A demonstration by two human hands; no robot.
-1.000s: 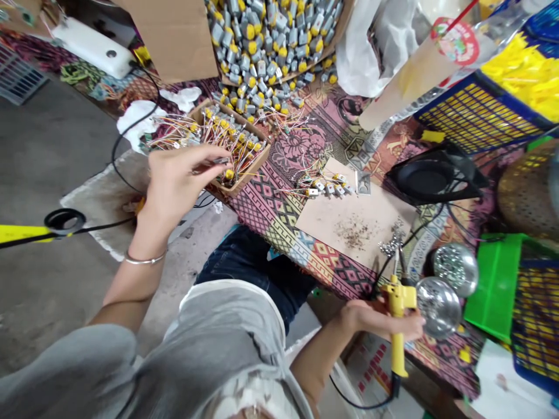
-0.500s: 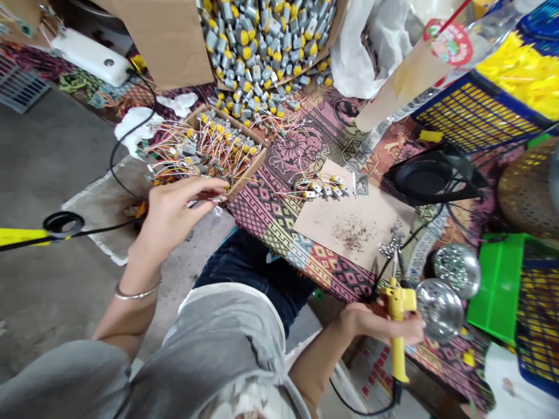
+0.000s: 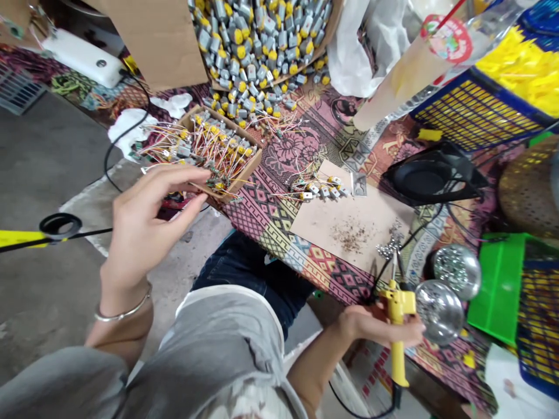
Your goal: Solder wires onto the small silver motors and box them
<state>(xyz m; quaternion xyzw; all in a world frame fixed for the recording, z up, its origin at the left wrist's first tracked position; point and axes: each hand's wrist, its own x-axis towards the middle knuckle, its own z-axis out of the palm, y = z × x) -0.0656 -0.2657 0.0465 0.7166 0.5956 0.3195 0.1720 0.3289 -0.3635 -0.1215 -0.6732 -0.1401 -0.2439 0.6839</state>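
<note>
My left hand [image 3: 146,218] is at the near left corner of a small cardboard box [image 3: 247,169]. Its thumb and fingers are apart, with the box's edge showing between them; nothing is seen held. Small motors with wires [image 3: 222,137] stand in rows inside the box, and more wires spill over its left side. My right hand [image 3: 375,326] is wrapped round a yellow soldering iron [image 3: 397,302], its tip pointing away from me towards a little heap of shiny metal bits [image 3: 388,247]. A few wired motors [image 3: 325,191] lie in a row on a cardboard sheet [image 3: 305,218].
A large carton [image 3: 157,46] spills many loose motors [image 3: 262,52]. On the right are a tall drink cup [image 3: 402,75], a blue basket [image 3: 471,110] of yellow parts, a black fan [image 3: 428,174], two metal bowls [image 3: 441,311] and a green bin [image 3: 498,291]. A black cable [image 3: 109,148] hangs at left.
My left hand has drawn back leftward and towards me, and its thumb and fingers have spread wider. My right hand with the soldering iron has hardly moved.
</note>
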